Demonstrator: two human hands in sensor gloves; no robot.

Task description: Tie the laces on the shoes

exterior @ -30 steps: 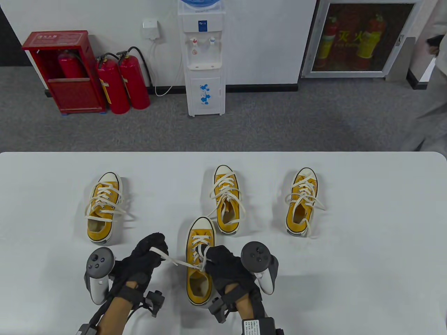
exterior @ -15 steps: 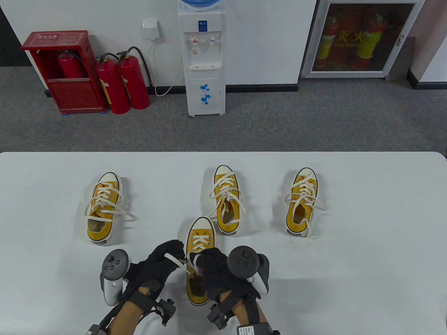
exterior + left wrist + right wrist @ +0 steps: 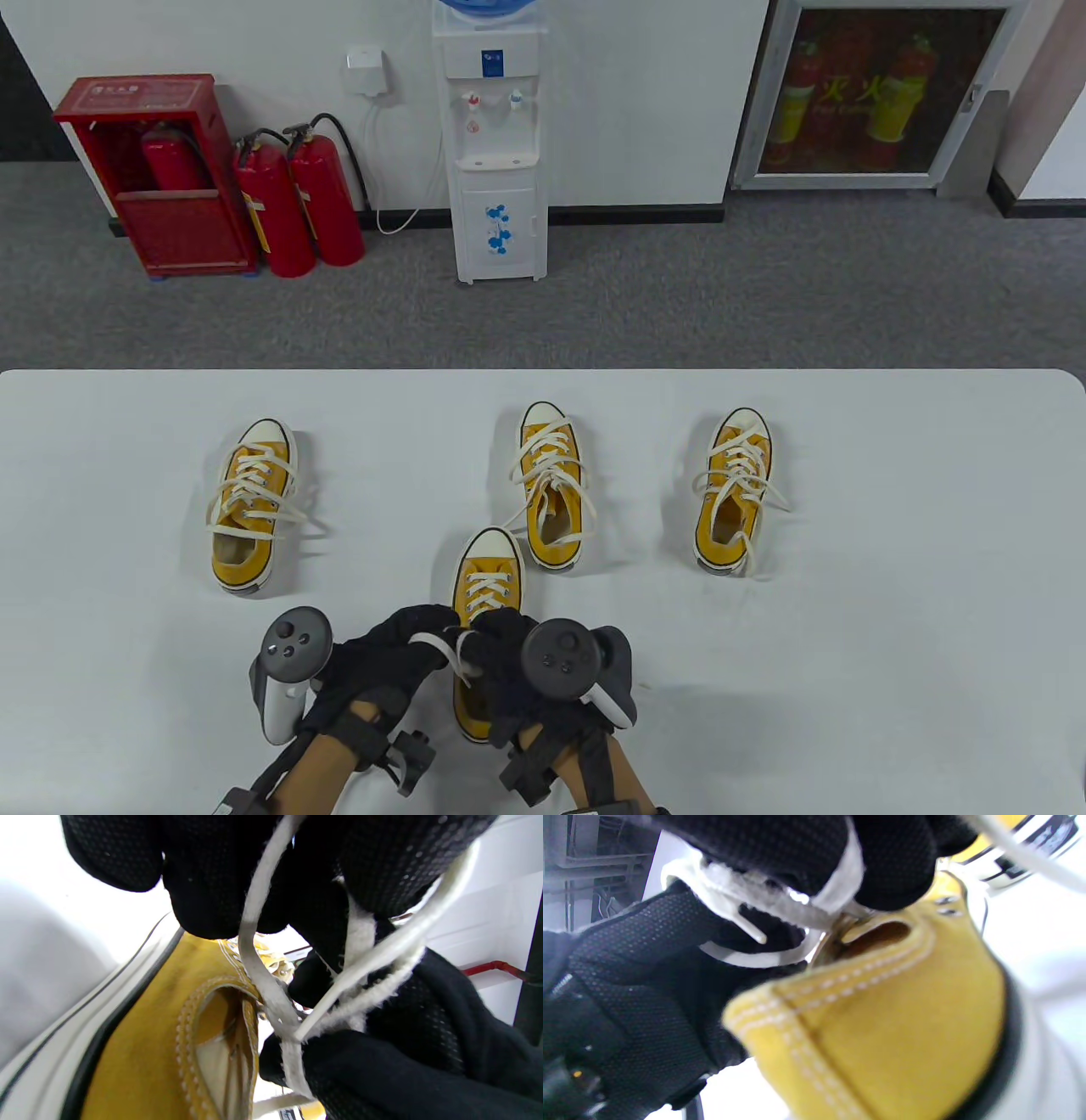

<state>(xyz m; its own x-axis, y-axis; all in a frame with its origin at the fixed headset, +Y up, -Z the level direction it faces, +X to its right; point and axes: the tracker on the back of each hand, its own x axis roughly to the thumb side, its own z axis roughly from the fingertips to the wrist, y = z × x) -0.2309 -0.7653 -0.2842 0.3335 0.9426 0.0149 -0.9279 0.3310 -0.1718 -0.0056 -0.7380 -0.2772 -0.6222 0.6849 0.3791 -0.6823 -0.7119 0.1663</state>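
Observation:
A yellow sneaker (image 3: 485, 586) with white laces stands at the table's near middle, toe pointing away. Both gloved hands meet over its tongue. My left hand (image 3: 399, 649) grips a white lace end (image 3: 433, 638); the left wrist view shows the lace (image 3: 254, 955) running from its fingers down to the eyelets. My right hand (image 3: 501, 649) pinches the other lace (image 3: 462, 658); the right wrist view shows the lace (image 3: 840, 887) wrapped round its fingers above the shoe's collar (image 3: 882, 1001). The laces cross between the two hands.
Three more yellow sneakers stand further back: one at the left (image 3: 250, 505), one at the middle (image 3: 551, 484), one at the right (image 3: 734, 488), with loose laces. The white table (image 3: 891, 594) ends at the far edge by the grey floor.
My left hand has moved right, in to the shoe, with its lace. My right hand has shifted a little left. The two hands now touch over the shoe's tongue.

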